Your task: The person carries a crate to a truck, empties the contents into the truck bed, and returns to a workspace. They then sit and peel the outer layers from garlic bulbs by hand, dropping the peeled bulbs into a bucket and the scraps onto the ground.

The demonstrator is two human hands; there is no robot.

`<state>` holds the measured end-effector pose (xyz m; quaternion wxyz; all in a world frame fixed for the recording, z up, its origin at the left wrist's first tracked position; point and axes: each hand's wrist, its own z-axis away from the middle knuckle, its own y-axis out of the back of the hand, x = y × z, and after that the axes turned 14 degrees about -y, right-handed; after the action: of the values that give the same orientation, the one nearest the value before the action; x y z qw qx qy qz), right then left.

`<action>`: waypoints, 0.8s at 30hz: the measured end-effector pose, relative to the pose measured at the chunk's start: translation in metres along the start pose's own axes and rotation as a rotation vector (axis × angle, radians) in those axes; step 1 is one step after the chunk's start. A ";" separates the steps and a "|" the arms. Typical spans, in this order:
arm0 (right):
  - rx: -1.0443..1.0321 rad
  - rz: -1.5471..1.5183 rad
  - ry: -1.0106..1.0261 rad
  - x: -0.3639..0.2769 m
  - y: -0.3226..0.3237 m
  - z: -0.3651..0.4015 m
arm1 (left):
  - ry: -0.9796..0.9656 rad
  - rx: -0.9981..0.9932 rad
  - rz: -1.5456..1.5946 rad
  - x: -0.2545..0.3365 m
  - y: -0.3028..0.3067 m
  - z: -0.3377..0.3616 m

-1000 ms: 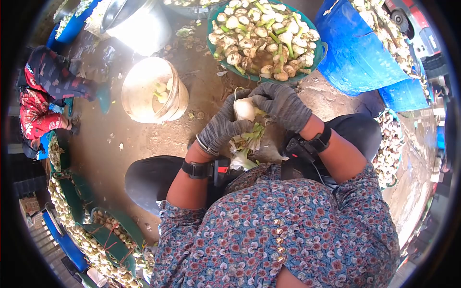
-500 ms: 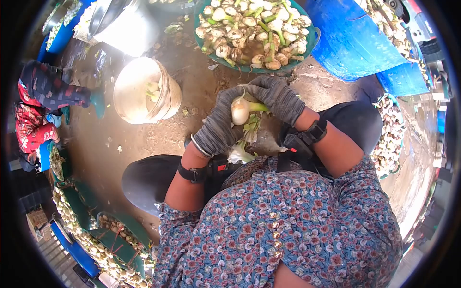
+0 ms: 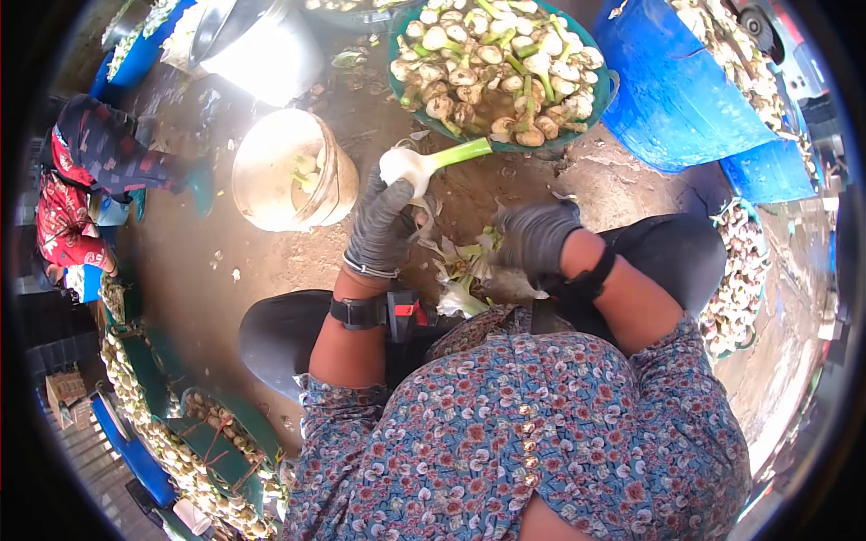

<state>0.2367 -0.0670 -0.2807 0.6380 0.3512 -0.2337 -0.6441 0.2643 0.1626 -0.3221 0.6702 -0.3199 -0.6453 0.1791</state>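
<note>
My left hand (image 3: 381, 225), in a grey knit glove, is closed around a white bulb with a green stalk (image 3: 408, 169). The bulb looks like a fresh onion or garlic, and its stalk points right, towards the tub. A loose strip of skin hangs beneath it. My gloved right hand (image 3: 539, 236) is apart from the bulb, over my lap. Motion smears its fingers, so I cannot see whether they hold anything. Between my knees lies a heap of peeled skins and leaves (image 3: 465, 270). Ahead, a green tub (image 3: 603, 95) holds many similar bulbs, several with green stalks.
A white bucket (image 3: 338, 185) with a few bulbs inside stands ahead on the left. Blue bins (image 3: 672, 99) filled with pale plant matter are at upper right. Another person (image 3: 77, 198) is at far left. More bulbs (image 3: 735, 288) lie beside my right knee.
Both hands were together at the bulb; now they are apart. My left hand has lifted the bulb left and forward, and it looks whiter. My right hand has come back towards my lap.
</note>
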 end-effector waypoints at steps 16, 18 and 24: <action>0.884 -0.354 0.348 0.000 0.011 -0.002 | 0.065 -0.163 -0.375 -0.025 -0.015 0.003; 0.904 -0.380 0.387 0.000 0.012 0.000 | 0.115 -0.176 -0.327 -0.029 -0.010 0.001; 0.815 -0.376 0.344 -0.015 0.017 0.003 | 0.009 -0.159 -0.541 -0.021 -0.027 -0.005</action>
<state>0.2447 -0.0541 -0.2631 0.3505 0.7103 -0.2907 -0.5367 0.2623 0.1285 -0.3196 0.6694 -0.1884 -0.7162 -0.0590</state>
